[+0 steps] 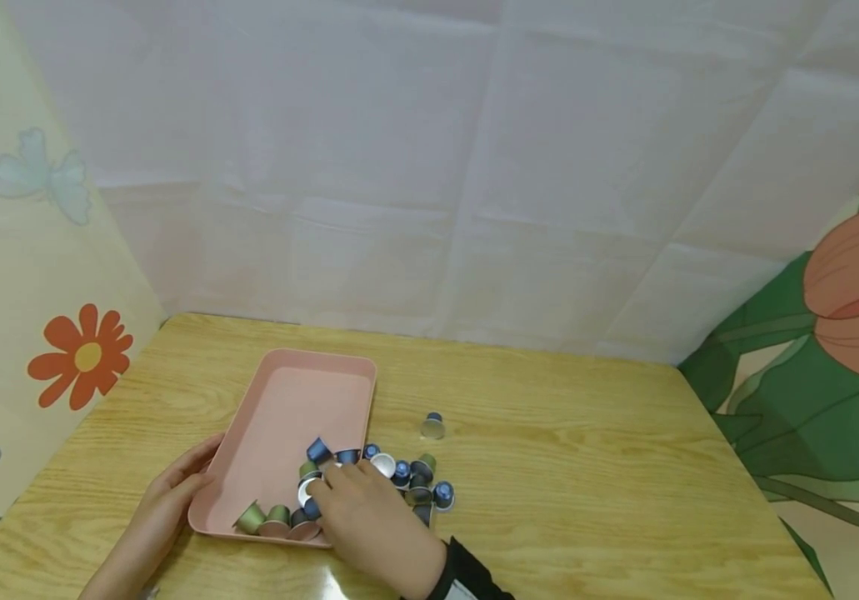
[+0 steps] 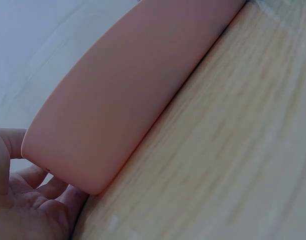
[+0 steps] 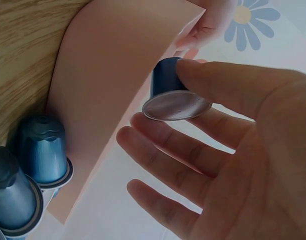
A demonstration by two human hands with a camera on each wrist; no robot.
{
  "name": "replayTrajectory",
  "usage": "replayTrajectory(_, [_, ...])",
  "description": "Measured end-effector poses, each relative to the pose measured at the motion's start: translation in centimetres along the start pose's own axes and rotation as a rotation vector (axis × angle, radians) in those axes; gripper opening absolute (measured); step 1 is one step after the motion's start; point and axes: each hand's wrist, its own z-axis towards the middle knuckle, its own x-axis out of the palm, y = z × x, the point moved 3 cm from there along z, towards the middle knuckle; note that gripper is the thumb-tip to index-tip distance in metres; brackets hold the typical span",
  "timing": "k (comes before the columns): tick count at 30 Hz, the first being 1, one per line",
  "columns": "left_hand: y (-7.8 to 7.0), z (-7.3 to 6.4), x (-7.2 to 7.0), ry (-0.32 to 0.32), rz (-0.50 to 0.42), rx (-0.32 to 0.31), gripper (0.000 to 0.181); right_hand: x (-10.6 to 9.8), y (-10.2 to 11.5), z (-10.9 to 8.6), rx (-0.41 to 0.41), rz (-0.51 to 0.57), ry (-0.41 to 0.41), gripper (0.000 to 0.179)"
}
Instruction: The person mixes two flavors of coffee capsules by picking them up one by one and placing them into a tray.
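In the head view my left hand (image 1: 174, 492) grips the left side of a pink tray (image 1: 302, 408). The left wrist view puts its thumb at the tray's rim and its other fingers around the corner. My right hand (image 1: 372, 517) is over the tray's near right corner. Between thumb and forefinger it pinches a blue coffee capsule (image 3: 167, 80) by the side, silver foil lid facing the camera; the remaining fingers are spread. Green capsules (image 1: 252, 518) and a dark capsule (image 1: 302, 525) lie along the tray's near edge, with a blue capsule (image 1: 319, 451) farther up.
Right of the tray, several loose capsules (image 1: 420, 479) in blue, green and grey crowd together on the wooden table (image 1: 564, 467). One capsule (image 1: 433, 427) stands apart behind them. A pale cloth backdrop (image 1: 399, 208) rises at the table's far edge, with patterned cloths at both sides.
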Motion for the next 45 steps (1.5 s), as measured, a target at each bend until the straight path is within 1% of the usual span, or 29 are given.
replayTrajectory(5, [0.0,0.0,0.0,0.007,-0.012,0.006,0.047,0.0,0.2,0.0,-0.007,-0.008,-0.016,0.013])
replayTrajectory(10, [0.0,-0.1,-0.1,0.016,-0.024,0.017,0.046,-0.1,0.2,0.0,-0.004,-0.013,0.002,0.019])
replayTrajectory(16, [0.0,-0.2,-0.1,0.025,-0.038,0.033,0.045,-0.4,0.2,-0.1,0.004,-0.028,0.012,0.021])
replayTrajectory(25, [-0.1,-0.2,-0.2,0.012,-0.039,0.032,0.044,-0.6,-0.2,-0.3,0.028,-0.04,0.016,0.022])
replayTrajectory(27, [-0.1,-0.3,-0.1,0.013,-0.042,0.036,0.044,-0.7,-0.4,-0.6,0.04,-0.053,0.01,0.022])
replayTrajectory(32, [-0.1,-0.3,-0.1,0.021,-0.049,0.035,0.043,-0.9,-0.9,-1.5,0.064,-0.087,0.039,0.024])
replayTrajectory(36, [-0.2,-0.2,0.0,0.031,-0.072,0.034,0.043,-1.0,-1.4,-2.4,0.069,-0.106,0.051,0.02])
replayTrajectory(38, [-0.2,-0.2,0.0,0.025,-0.065,0.025,0.043,-1.0,-1.6,-2.9,0.069,-0.108,0.056,0.017])
replayTrajectory(42, [-0.2,-0.2,0.0,0.006,-0.033,0.007,0.045,-1.0,-2.1,-4.0,0.055,-0.061,0.089,0.018])
replayTrajectory(45, [-0.2,-0.1,0.1,-0.002,-0.028,0.01,0.046,-1.1,-2.5,-4.9,0.034,-0.043,0.096,0.019])
